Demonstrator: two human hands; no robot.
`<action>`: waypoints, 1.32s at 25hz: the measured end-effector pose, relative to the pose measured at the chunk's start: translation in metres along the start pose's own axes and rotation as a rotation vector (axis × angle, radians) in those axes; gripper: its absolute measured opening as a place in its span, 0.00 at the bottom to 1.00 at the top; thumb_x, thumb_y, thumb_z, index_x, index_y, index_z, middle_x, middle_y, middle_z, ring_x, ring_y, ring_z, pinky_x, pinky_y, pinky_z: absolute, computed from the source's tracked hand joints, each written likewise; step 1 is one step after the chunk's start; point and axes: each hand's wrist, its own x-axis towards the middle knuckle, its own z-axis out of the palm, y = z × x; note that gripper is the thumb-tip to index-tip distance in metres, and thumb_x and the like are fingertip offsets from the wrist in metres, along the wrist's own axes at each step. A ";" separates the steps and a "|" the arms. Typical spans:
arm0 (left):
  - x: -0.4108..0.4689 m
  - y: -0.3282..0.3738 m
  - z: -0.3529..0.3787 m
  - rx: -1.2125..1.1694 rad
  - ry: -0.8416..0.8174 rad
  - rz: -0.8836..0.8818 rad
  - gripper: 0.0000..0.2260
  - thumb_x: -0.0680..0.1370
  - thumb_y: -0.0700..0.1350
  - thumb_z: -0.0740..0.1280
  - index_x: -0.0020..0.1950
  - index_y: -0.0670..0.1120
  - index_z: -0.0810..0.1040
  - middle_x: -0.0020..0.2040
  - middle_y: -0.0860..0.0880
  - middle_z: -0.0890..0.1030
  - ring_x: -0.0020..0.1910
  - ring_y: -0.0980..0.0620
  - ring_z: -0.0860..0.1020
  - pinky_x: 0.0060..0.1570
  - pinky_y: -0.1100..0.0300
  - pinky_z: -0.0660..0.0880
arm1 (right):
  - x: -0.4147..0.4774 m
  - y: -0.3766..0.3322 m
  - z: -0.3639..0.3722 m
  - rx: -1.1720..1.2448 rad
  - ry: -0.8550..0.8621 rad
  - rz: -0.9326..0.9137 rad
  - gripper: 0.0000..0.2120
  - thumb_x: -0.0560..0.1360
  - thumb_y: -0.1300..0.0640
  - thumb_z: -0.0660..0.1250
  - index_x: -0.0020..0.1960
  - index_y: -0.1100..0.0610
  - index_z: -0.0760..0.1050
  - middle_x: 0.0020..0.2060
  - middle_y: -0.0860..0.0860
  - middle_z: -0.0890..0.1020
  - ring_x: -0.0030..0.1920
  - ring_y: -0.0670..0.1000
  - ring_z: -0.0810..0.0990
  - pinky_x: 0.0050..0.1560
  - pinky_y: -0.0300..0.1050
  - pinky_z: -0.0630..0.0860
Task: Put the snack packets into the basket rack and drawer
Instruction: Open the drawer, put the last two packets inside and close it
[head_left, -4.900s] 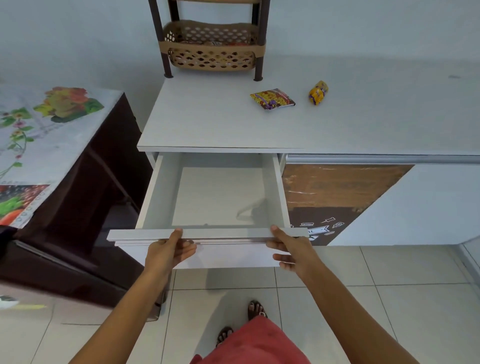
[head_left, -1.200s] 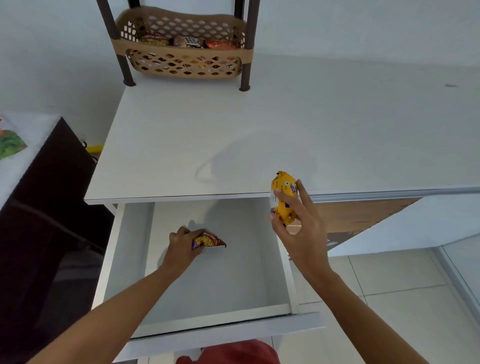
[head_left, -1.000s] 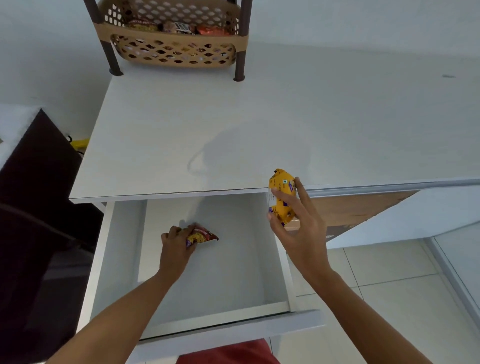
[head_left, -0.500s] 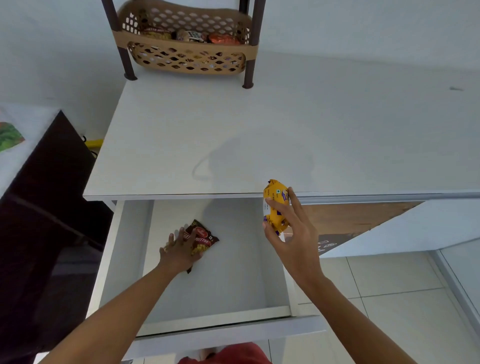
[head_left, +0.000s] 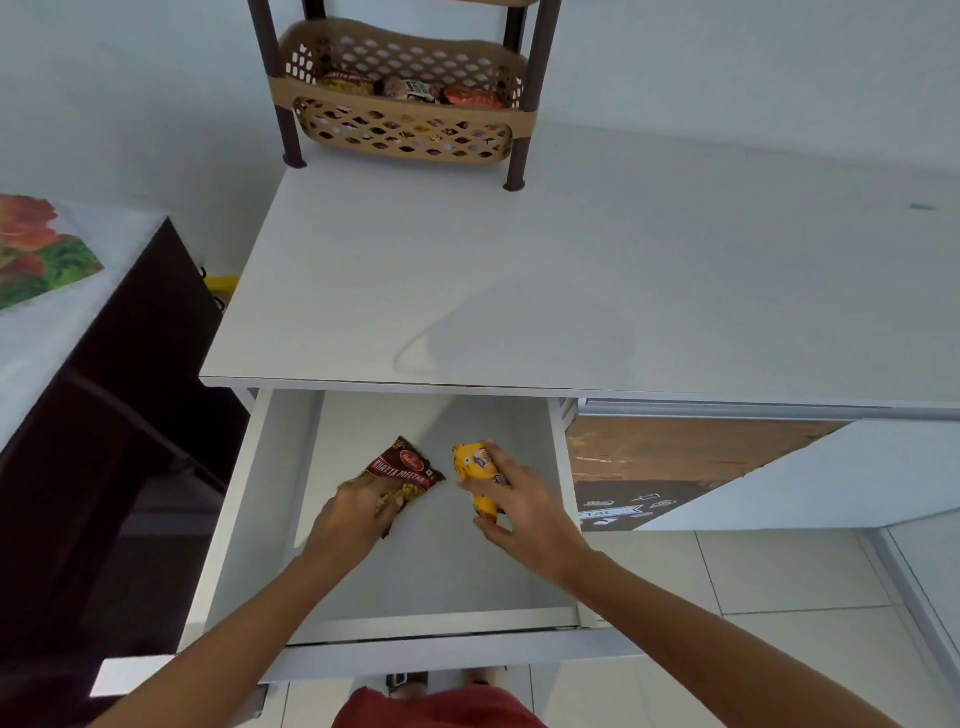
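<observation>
Both snack packets are down in the open drawer (head_left: 431, 571): left hand (head_left: 358, 512) fingers laid over the red packet (head_left: 408, 467) (can't tell if gripping), right hand (head_left: 524, 512) fingers curled around the yellow packet (head_left: 475, 467) just beside it.

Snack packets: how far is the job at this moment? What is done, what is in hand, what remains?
Done: several packets lie in the basket rack. In hand: the left hand holds the red-brown packet on the floor of the open drawer; the right hand grips the yellow packet low inside it. Left: to let go of both, and probably to push the drawer shut. No other loose packet is in view.
</observation>
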 end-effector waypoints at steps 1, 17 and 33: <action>-0.001 0.000 0.000 0.008 0.010 -0.006 0.12 0.77 0.44 0.65 0.59 0.45 0.78 0.53 0.43 0.81 0.48 0.44 0.79 0.42 0.57 0.74 | 0.008 0.005 0.008 -0.018 -0.050 0.020 0.21 0.75 0.53 0.67 0.66 0.46 0.70 0.76 0.52 0.54 0.61 0.58 0.70 0.58 0.49 0.74; -0.006 -0.018 0.014 0.129 0.007 -0.135 0.12 0.78 0.44 0.61 0.58 0.43 0.78 0.59 0.44 0.78 0.54 0.43 0.76 0.48 0.51 0.76 | 0.063 0.044 0.100 -0.337 -0.528 0.224 0.30 0.77 0.52 0.64 0.75 0.53 0.55 0.76 0.56 0.35 0.74 0.67 0.38 0.71 0.68 0.55; -0.048 0.004 -0.013 -0.036 0.075 0.033 0.10 0.79 0.44 0.62 0.52 0.47 0.82 0.54 0.51 0.79 0.54 0.50 0.76 0.51 0.56 0.74 | -0.006 0.006 0.004 -0.025 0.061 0.031 0.20 0.76 0.58 0.64 0.68 0.53 0.69 0.77 0.52 0.52 0.75 0.54 0.54 0.70 0.44 0.61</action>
